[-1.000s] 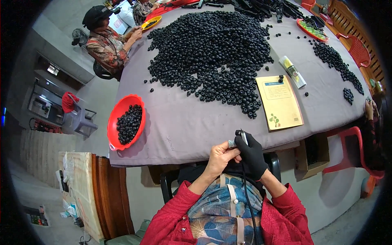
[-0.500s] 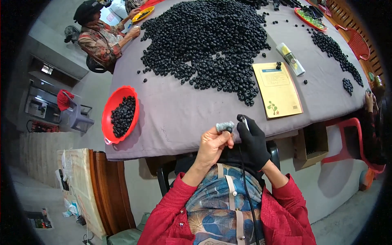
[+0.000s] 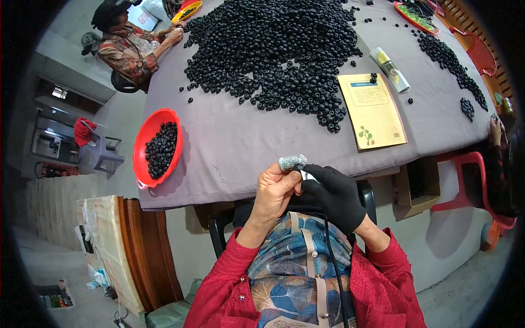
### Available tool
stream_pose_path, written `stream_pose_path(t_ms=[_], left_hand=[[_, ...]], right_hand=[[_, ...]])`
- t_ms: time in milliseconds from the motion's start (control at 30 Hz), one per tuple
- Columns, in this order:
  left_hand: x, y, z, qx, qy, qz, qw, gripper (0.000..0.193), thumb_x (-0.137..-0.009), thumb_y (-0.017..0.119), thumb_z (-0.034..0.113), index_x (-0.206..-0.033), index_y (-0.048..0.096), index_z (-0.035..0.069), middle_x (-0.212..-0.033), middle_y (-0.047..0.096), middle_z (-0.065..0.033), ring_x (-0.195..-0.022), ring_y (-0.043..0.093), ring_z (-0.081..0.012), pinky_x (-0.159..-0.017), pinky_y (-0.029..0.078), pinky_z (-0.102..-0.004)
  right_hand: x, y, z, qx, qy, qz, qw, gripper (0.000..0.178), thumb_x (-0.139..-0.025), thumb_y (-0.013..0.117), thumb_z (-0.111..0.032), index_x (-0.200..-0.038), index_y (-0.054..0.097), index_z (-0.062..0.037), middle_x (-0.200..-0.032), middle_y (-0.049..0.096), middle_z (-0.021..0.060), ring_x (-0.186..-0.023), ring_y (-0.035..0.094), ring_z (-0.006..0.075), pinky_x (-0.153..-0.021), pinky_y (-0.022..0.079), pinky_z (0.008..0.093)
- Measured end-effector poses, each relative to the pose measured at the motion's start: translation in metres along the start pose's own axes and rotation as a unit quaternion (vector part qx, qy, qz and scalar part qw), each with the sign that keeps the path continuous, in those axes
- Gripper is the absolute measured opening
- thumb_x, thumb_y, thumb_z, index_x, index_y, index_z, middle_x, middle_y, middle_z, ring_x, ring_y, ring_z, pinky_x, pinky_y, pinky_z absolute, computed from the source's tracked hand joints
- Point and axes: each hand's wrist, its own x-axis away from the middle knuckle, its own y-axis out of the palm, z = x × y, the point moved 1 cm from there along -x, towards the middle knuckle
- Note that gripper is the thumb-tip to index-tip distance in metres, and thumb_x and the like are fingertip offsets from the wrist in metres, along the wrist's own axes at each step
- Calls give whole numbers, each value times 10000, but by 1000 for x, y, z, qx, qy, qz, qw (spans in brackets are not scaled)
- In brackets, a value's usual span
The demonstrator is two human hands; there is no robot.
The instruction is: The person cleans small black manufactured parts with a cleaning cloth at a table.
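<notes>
Above my lap, just off the table's near edge, my left hand pinches a small black part, now mostly hidden between the fingers. A grey-white sleeve wraps one of its fingertips. My right hand, in a black glove, closes round a slim tool whose pale, shiny end shows at the thumb. A black cable runs down from this hand. The fingers of both hands meet at the part. Beyond them, a large heap of small black ring-like parts covers the table.
A red basin of black parts stands at the table's left edge. Right of the heap lie a yellow booklet and a clear tube-like package. Another person sits far left. A red chair and open carton stand right.
My right hand has moved left and brought the tool against the part in my left hand. The view has shifted slightly. The person at far left has drawn their hands together.
</notes>
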Motion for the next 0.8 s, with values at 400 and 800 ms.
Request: stream_pose_path(t_ms=[400, 800], left_hand=[[2, 1, 3, -43, 5, 10, 999, 226, -827, 564, 15, -1052, 587, 12, -702, 569, -7, -592, 506, -60, -556, 422, -172], [1, -2, 4, -57, -1, 6, 998, 217, -825, 568, 18, -1040, 591, 9, -696, 569, -7, -582, 498, -60, -549, 411, -176]], right_hand=[[0, 2, -2, -35, 1, 9, 999, 308, -793, 613, -165, -1086, 566, -79, -807, 609, 119, -698, 613, 228, -621, 482, 301], [1, 2, -5, -58, 31, -6, 998, 292, -814, 589, -70, -1098, 559, -14, -842, 612, 86, -756, 577, 123, -673, 458, 253]])
